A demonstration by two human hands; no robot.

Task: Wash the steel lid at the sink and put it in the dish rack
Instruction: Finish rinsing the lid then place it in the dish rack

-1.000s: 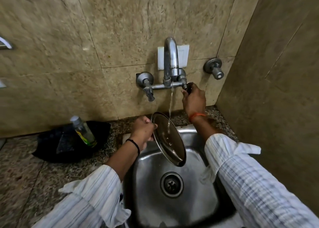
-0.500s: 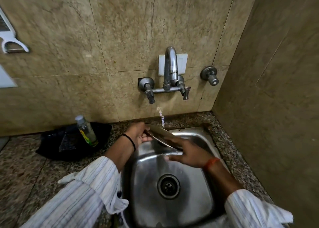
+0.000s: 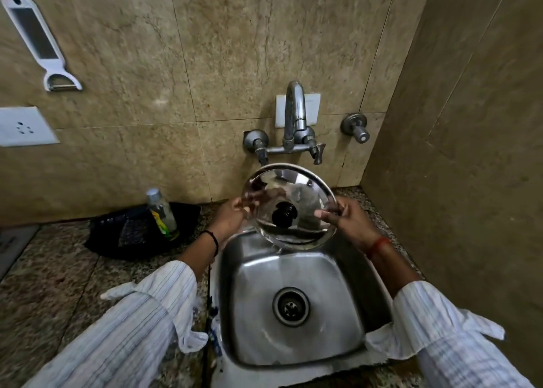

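Note:
A round steel lid (image 3: 296,190) with a black knob at its centre is held tilted toward me over the back of the steel sink (image 3: 252,293). My left hand (image 3: 229,218) grips its left rim and my right hand (image 3: 348,221) grips its right rim. The lid is wet and drips from its lower edge. The chrome tap (image 3: 293,114) stands on the wall just behind and above the lid, with no water running from it. No dish rack is in view.
A clear bottle (image 3: 161,211) stands on a black tray (image 3: 129,232) on the granite counter left of the sink. A white peeler (image 3: 38,39) hangs on the tiled wall at upper left above a socket plate (image 3: 23,126). A side wall rises close at right.
My right hand left the tap handle and took the lid's right rim. The water stopped. The lid turned from edge-on under the stream to face me, raised in both hands.

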